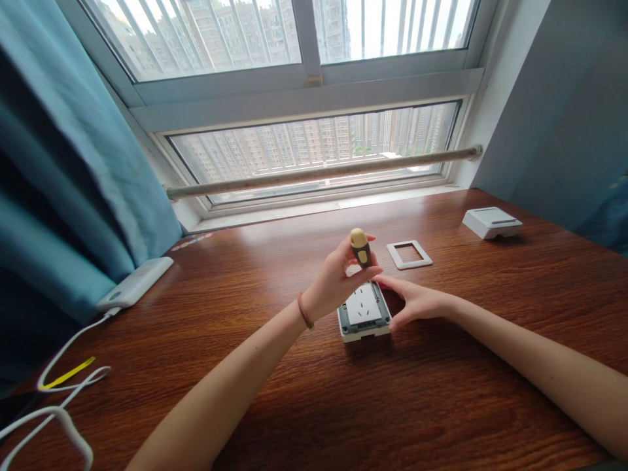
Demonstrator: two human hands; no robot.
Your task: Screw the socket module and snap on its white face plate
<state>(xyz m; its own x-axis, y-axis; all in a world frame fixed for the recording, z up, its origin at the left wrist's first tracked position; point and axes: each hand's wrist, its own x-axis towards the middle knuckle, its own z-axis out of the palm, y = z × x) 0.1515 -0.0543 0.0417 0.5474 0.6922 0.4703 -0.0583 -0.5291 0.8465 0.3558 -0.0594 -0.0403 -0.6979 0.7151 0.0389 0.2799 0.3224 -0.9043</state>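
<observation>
My left hand (339,267) is closed around the yellow and black handle of a screwdriver (361,248), held upright over a wall socket (364,306). The socket has a white face with plug slots and a grey frame, and it sits on a white box base on the table. The screwdriver's tip points down at the socket's far right side; my fingers partly hide it. My right hand (417,299) grips the socket's right side, thumb at the near corner and fingers at the far one.
A white square cover frame (409,254) lies just beyond my right hand. Farther right stands another white box (492,222). On the left are a white power bank (137,282), its white cable (63,340) and a yellow strip (69,374). The brown wooden table (275,392) reaches the window.
</observation>
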